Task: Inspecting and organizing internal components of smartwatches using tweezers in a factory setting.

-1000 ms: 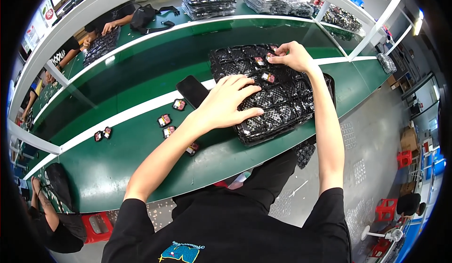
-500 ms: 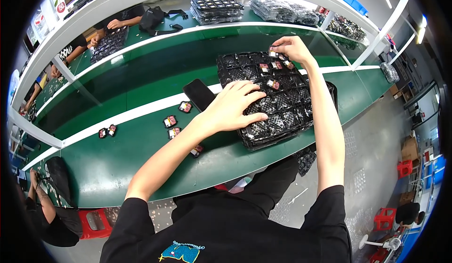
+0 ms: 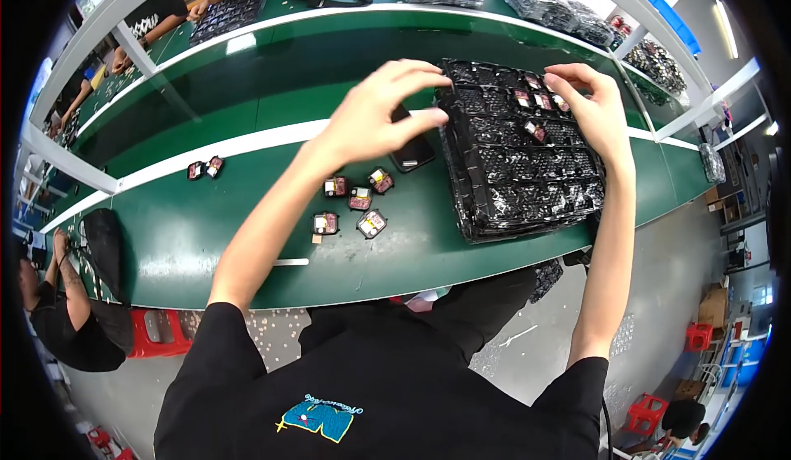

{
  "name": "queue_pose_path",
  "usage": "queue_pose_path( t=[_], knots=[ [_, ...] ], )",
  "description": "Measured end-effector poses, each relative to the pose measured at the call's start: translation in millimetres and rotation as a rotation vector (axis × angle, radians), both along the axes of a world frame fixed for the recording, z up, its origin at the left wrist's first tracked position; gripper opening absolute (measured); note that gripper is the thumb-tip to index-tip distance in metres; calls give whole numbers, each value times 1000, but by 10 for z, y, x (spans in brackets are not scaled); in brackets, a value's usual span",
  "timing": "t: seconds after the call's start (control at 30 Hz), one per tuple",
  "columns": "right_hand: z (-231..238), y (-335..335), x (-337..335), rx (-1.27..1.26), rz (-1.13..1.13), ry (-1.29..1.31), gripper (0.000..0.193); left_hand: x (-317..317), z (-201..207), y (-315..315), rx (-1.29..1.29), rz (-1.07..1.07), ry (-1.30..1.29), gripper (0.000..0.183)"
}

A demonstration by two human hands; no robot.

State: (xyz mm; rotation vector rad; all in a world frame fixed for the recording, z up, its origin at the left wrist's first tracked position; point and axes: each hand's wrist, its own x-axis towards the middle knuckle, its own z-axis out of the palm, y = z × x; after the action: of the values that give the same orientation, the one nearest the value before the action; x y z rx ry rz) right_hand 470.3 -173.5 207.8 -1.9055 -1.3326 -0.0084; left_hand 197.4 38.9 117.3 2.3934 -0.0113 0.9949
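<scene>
1. Tray (image 3: pixel 511 188), black and gridded, tops a stack on the right of the green table (image 3: pixel 420 254); I count five coloured pieces (image 3: pixel 535 132) toward its far side.
2. My right hand (image 3: pixel 600 114) curls at the far right edge. Half a second ago it pinched a piece; that one now appears seated, so I judge one more pocket is filled. Whether those fingers grasp anything, I can't tell.
3. My left hand (image 3: pixel 375 114) has moved off the tray's top to its far left edge, thumb and fingers spread apart, pinching nothing. Both hands now flank the tray (my view has shifted too).
4. Just left, a black phone (image 3: pixel 414 153) lies partly beneath that hand.
5. Farther left, five loose pieces (image 3: pixel 359 197) are grouped on the table, with two more (image 3: pixel 214 166) well apart, so I judge the work unfinished.
</scene>
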Motion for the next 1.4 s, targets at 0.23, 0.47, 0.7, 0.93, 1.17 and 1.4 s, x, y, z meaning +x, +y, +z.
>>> queue_pose_path(
  t=[0.23,0.47,0.7,0.93,1.17,1.4],
  knots=[
    [-278,-377,-1997,18,587,75,38,-1137,-796,659,-143,306,398,54],
    [-1942,385,-2428,-271,386,-295,118,-712,-1026,546,43,281,423,54],
    [-2211,386,-2443,-161,417,-314,68,-762,-815,517,17,267,573,41],
    [-2230,401,-2392,-19,350,-318,49,-337,157,-92,-139,-90,176,47],
    [-2270,387,-2464,-19,286,-288,42,818,106,-543,209,-402,307,56],
    [-2299,368,-2451,46,281,-267,43,63,120,-484,109,-233,209,49]
  ],
)
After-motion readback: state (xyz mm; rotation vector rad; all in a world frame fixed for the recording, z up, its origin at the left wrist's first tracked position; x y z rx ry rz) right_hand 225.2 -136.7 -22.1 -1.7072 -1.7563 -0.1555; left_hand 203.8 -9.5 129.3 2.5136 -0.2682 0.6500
